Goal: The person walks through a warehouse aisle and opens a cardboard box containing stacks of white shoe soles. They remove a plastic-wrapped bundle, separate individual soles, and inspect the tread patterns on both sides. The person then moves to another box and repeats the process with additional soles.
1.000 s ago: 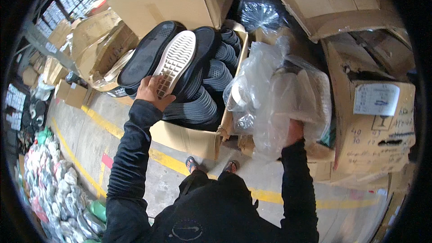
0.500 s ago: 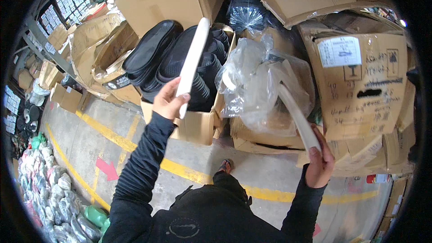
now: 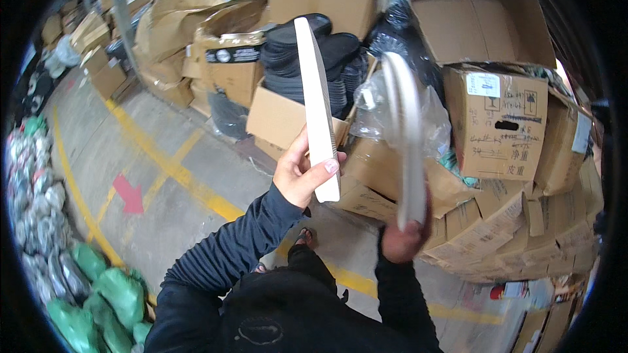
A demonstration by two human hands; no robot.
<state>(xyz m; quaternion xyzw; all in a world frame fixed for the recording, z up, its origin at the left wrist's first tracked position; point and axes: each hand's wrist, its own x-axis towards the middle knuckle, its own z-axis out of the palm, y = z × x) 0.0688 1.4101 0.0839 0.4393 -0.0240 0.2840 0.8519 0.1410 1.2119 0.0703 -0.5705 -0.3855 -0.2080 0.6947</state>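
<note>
My left hand (image 3: 305, 171) is closed around the heel or toe end of a white shoe sole (image 3: 314, 101), which stands nearly upright, its edge facing me. To its right, my right hand (image 3: 404, 238) grips the lower end of a second pale sole (image 3: 407, 137), blurred by motion. The two soles are apart. Behind the left one, stacks of black soles (image 3: 307, 65) fill an open cardboard box (image 3: 278, 117). Beyond the right one lies a clear plastic bag (image 3: 373, 114), partly hidden by the sole.
A printed carton (image 3: 502, 121) stands at right, with an open carton (image 3: 484, 19) above it and flattened cardboard (image 3: 490, 222) below. Black plastic bags (image 3: 396, 26) lie behind. Green sacks (image 3: 98, 287) and a heap of clear bags (image 3: 39, 189) line the left floor, beside yellow lines (image 3: 170, 163).
The view has turned right and drawn back. Both hands have come closer together, each still holding its sole. The right sole has left the plastic bag and swung upright.
</note>
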